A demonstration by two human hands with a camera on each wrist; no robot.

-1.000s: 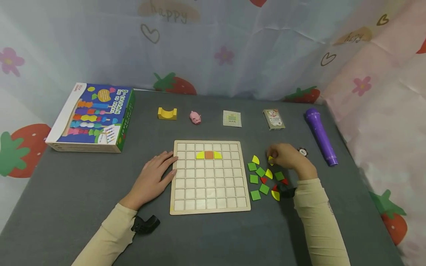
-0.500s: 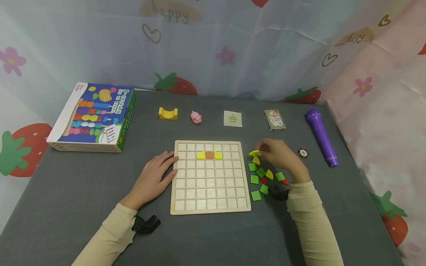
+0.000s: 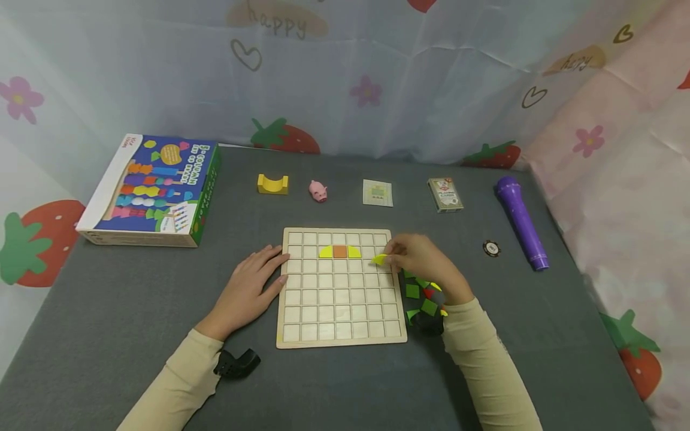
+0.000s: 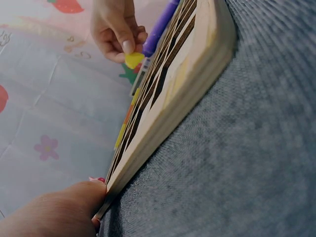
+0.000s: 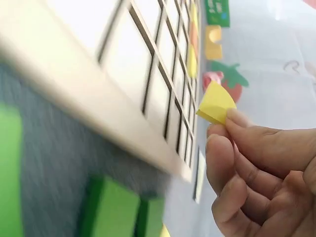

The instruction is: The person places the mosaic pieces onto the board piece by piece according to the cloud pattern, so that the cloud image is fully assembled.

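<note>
Between thumb and fingertips, my right hand (image 3: 423, 257) pinches a yellow quarter-circle tile (image 5: 217, 102) above the right part of the wooden grid board (image 3: 327, 297). My left hand (image 3: 249, 286) rests with extended fingers at the board's left edge; in the left wrist view its thumb lies on the frame. One orange square tile (image 3: 340, 252) sits in the grid with a yellow quarter-circle tile on each side. Right of the board are loose green square tiles (image 3: 412, 291), red pieces (image 3: 428, 293) and yellow ones, partly hidden by my right wrist.
Along the back stand a boxed bead game (image 3: 156, 185), a yellow arched block (image 3: 272, 184), a pink pig figure (image 3: 318, 191), a pattern card (image 3: 377, 193) and a playing-card box (image 3: 445, 195). At the right lie a purple microphone-shaped toy (image 3: 521, 221) and a round chip (image 3: 491, 248).
My right hand has picked up the yellow quarter-circle tile from the pile area and carried it left, over the board. My left hand has stayed at the board's edge.
</note>
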